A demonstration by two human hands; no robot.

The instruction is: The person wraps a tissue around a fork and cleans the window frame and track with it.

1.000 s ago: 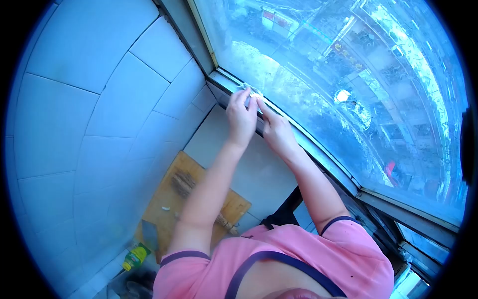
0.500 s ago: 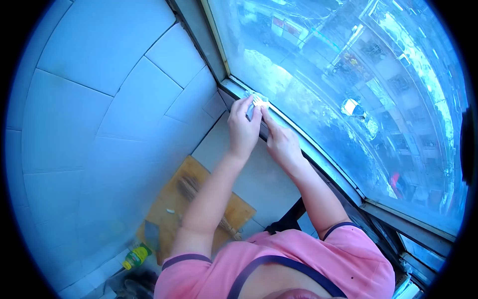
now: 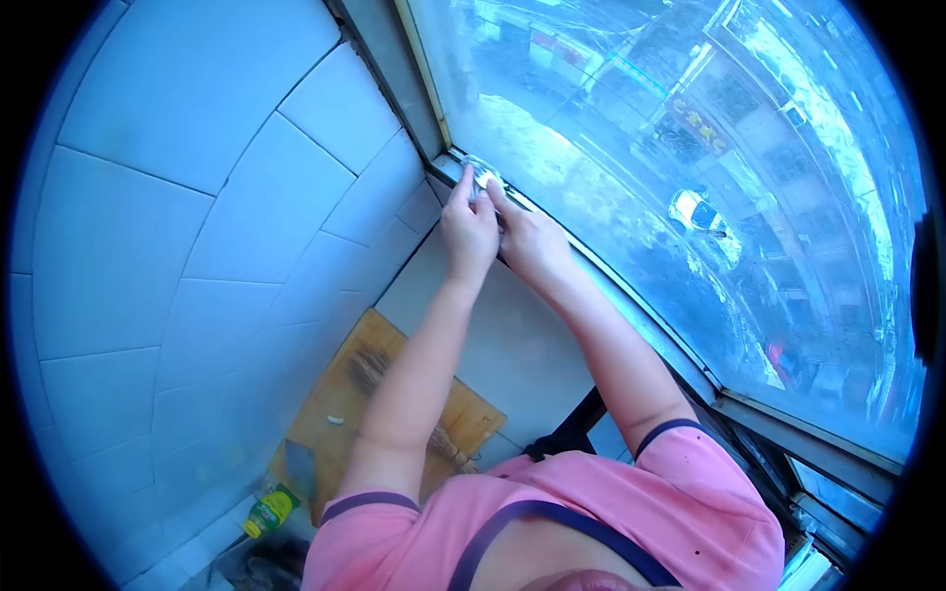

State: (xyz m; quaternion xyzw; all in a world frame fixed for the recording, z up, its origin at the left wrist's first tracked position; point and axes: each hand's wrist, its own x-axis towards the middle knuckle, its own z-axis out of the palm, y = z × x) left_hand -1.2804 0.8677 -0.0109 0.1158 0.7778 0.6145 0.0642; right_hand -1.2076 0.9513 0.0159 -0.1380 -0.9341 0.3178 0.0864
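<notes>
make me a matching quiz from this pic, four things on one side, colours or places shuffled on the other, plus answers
Things
1. whitish piece
2. wooden board
3. bottle
4. shirt

Colours and places
A. yellow and green
B. partly hidden behind the left arm
C. pink with dark trim
D. at the fingers of the left hand and right hand

Pairs: 1-D, 2-B, 3-A, 4-C

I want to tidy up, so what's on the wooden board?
A brown bristly bundle, a small white piece and, at one edge, a flat grey thing. The left arm hides the middle of the board.
</notes>
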